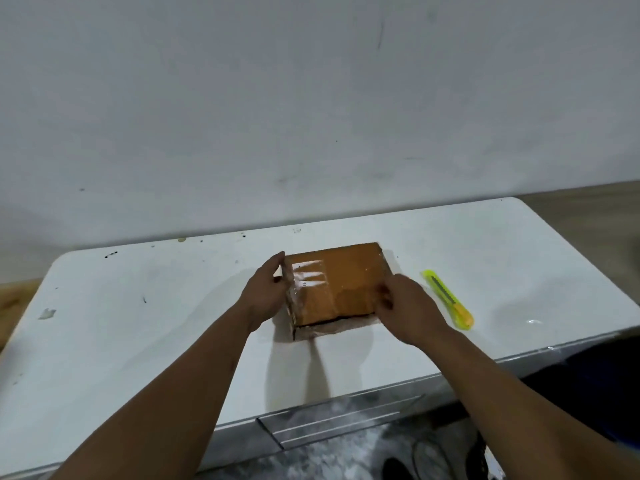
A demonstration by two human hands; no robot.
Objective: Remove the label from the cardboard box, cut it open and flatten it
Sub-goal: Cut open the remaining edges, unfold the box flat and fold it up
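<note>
A flat brown cardboard box (341,282) lies on the white table (138,323), its top partly covered with shiny clear tape near the left edge. My left hand (265,294) presses flat against the box's left side, fingers pointing away from me. My right hand (405,308) rests at the box's near right corner, fingers curled and pinching at the top surface; what it pinches is blurred. A yellow-green utility knife (446,297) with an orange end lies on the table just right of the box, apart from my right hand.
A white wall rises directly behind the table. The table's front edge has a grey metal frame (329,420). Wooden floor shows at the far right and left. Small dark marks and a scrap (46,313) dot the left part of the table.
</note>
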